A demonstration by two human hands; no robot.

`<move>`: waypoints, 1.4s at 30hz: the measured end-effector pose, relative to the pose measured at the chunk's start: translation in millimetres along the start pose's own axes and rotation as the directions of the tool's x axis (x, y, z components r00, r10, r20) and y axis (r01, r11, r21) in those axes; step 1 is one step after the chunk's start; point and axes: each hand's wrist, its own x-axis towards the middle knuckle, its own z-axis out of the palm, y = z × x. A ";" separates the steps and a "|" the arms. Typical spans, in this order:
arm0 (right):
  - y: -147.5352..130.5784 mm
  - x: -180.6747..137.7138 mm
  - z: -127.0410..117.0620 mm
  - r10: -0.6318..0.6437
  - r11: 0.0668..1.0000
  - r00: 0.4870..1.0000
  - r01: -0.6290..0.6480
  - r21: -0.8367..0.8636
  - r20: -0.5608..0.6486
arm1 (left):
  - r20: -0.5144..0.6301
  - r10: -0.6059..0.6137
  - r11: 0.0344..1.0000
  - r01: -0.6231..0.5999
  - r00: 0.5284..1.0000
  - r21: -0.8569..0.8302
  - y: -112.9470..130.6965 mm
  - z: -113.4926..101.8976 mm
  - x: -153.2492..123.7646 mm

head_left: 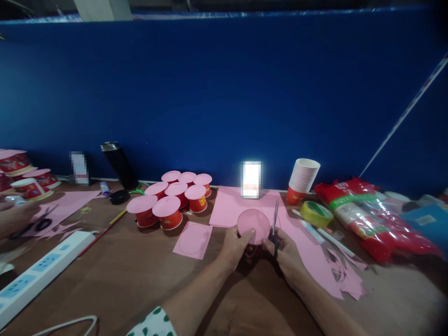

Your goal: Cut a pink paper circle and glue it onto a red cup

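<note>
Curved white cable (84, 318) lay nearest on the brown counter (115, 270), near a white rectangular power strip (52, 262). Rightward stood red paper cups (168, 222) topped with pink paper circles (166, 206). The left hand (234, 245) pinched a round pink paper disc (252, 221); the right hand (287, 254) gripped black-handled metal scissors (275, 231) beside it, blades perhaps touching its edge.

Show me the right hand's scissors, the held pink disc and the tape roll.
Scissors (275, 220): head view, the blades.
Pink disc (255, 223): head view, its middle.
Tape roll (312, 217): head view, its outer side.
</note>
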 end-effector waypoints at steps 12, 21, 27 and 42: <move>-2.4 -1.7 0.3 0.049 0.998 0.999 -0.048 0.032 -0.021 | 0.032 0.025 0.993 -0.028 0.999 0.114 -3.2 -1.4 -1.5; 1.5 -0.2 -1.1 0.022 1.000 1.000 -0.022 0.014 0.011 | 0.041 0.035 0.989 -0.040 0.999 0.141 1.4 -0.6 -3.4; 2.6 0.0 -1.2 0.013 1.000 0.999 -0.014 0.022 0.045 | 0.041 0.034 0.991 -0.039 0.999 0.130 1.5 -1.2 -3.6; 3.4 0.3 -1.9 0.017 1.000 0.999 -0.017 0.014 0.049 | 0.062 0.003 0.993 -0.010 0.998 0.119 5.6 0.2 -6.3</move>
